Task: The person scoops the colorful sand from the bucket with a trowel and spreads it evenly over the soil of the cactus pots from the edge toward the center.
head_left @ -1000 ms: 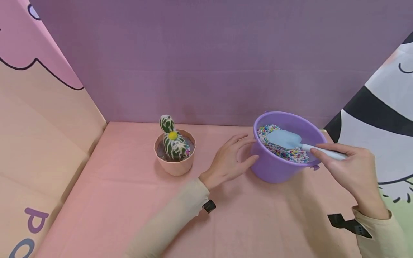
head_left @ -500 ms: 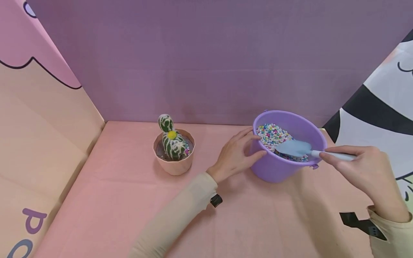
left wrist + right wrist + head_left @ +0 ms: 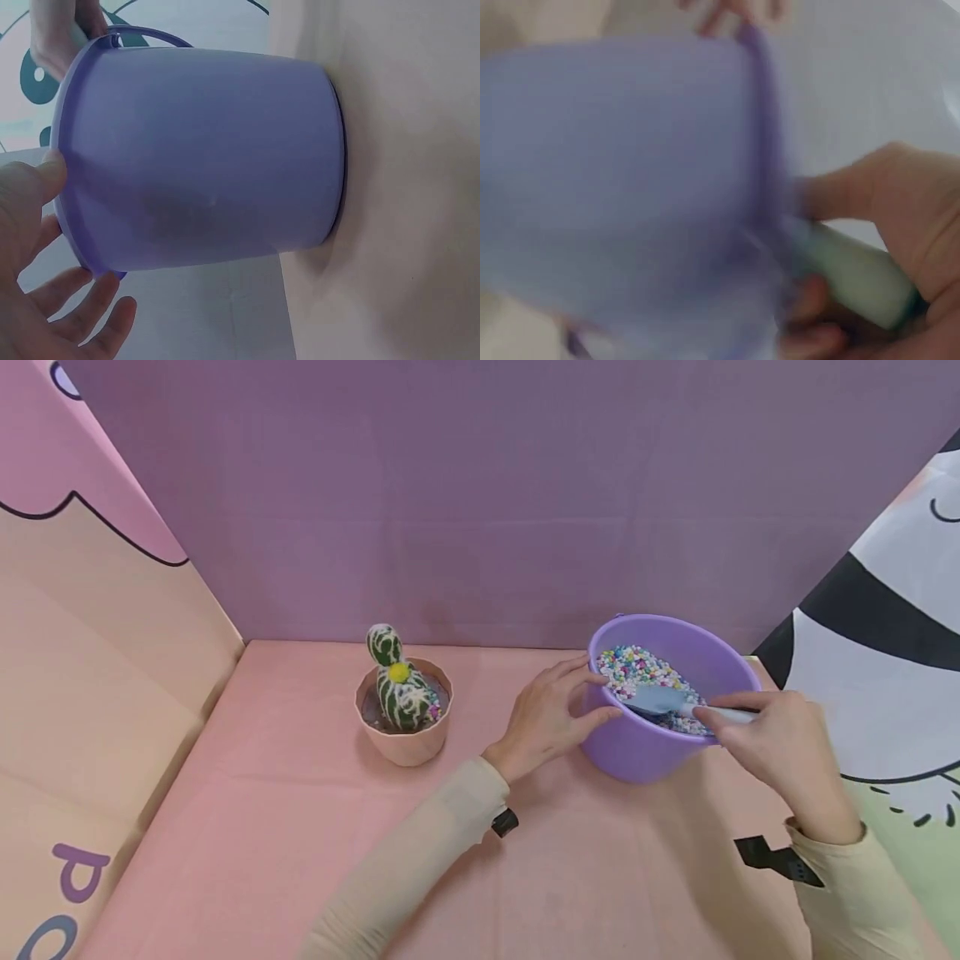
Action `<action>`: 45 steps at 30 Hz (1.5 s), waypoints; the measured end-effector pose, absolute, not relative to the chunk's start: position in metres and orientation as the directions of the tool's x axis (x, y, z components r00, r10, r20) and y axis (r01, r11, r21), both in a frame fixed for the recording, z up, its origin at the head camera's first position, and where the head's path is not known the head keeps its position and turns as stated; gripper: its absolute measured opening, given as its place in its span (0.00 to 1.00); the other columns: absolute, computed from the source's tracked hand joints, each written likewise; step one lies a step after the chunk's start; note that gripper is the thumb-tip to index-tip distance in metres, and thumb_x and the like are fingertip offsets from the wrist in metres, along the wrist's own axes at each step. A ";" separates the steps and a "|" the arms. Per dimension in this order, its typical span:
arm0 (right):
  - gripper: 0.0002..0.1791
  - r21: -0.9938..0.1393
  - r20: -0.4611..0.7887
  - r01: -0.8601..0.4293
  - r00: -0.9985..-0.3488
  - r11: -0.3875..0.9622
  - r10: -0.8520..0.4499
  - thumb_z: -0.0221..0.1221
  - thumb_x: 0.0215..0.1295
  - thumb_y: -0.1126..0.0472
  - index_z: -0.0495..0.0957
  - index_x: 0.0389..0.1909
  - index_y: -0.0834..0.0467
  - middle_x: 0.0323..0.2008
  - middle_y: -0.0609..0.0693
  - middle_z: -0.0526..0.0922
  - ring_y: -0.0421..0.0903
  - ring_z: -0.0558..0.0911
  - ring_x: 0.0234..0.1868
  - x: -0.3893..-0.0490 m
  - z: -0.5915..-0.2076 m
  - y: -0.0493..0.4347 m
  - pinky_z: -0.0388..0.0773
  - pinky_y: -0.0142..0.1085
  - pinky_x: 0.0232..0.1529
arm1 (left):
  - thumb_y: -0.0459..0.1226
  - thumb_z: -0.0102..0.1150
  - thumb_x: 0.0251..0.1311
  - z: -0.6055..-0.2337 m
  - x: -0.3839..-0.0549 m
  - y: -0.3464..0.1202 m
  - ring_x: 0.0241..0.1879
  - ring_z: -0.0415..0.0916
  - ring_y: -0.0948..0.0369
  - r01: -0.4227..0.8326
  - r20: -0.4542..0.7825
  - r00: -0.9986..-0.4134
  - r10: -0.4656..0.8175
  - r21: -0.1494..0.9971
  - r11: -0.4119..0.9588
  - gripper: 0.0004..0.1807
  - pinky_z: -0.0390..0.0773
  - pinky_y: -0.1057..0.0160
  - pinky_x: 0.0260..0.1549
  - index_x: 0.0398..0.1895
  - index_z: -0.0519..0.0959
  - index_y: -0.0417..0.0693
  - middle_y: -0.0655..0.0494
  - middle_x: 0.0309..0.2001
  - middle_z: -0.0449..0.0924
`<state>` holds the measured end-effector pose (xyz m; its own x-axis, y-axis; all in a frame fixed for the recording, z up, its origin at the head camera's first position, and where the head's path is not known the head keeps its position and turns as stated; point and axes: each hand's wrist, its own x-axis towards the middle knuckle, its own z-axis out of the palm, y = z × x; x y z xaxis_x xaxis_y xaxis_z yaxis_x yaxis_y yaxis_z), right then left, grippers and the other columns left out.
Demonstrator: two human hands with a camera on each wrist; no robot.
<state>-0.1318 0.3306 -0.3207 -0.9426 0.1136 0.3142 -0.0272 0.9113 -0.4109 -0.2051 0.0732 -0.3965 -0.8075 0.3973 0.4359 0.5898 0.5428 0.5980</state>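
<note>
A purple bucket stands on the right, holding many small multicoloured beads. My right hand grips the pale handle of a light blue hand trowel; its blade is among the beads, partly sunk in them. At the bucket's left side, my left hand rests its spread fingers and thumb against the rim. The left wrist view shows the thumb touching the rim and the fingers lying loosely along it. In the right wrist view the bucket is blurred and hides the blade.
Left of my left hand stands a pinkish pot with a small green cactus bearing a yellow flower. A pink cloth covers the table. A purple backdrop rises right behind the bucket, with printed panels at both sides.
My left hand has moved right until it touches the bucket rim. The trowel first went right across the beads, then back left and down into them with my right hand.
</note>
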 end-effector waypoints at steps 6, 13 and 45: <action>0.14 -0.391 0.474 -0.078 -0.871 0.917 0.128 0.75 0.58 0.52 0.94 0.35 0.58 0.17 0.53 0.86 0.51 0.80 0.23 -0.148 -0.337 0.310 0.64 0.33 0.23 | 0.58 0.71 0.65 -0.398 -0.206 0.076 0.77 0.70 0.60 0.597 0.454 -0.802 0.388 0.592 0.541 0.27 0.73 0.57 0.74 0.64 0.83 0.61 0.58 0.78 0.71; 0.12 -0.430 0.531 -0.121 -0.835 0.895 0.143 0.75 0.57 0.55 0.94 0.36 0.60 0.33 0.62 0.91 0.61 0.84 0.40 -0.144 -0.347 0.309 0.64 0.30 0.31 | 0.59 0.71 0.64 -0.398 -0.206 0.078 0.77 0.70 0.62 0.583 0.448 -0.812 0.375 0.593 0.555 0.27 0.74 0.57 0.73 0.63 0.84 0.62 0.60 0.78 0.72; 0.16 -0.830 0.396 -0.071 -0.774 0.553 0.495 0.79 0.55 0.61 0.93 0.44 0.62 0.25 0.22 0.86 0.23 0.83 0.29 -0.121 -0.353 0.340 0.73 0.19 0.28 | 0.58 0.72 0.64 -0.398 -0.203 0.075 0.77 0.70 0.62 0.584 0.460 -0.812 0.360 0.614 0.531 0.27 0.75 0.57 0.72 0.64 0.83 0.62 0.60 0.77 0.73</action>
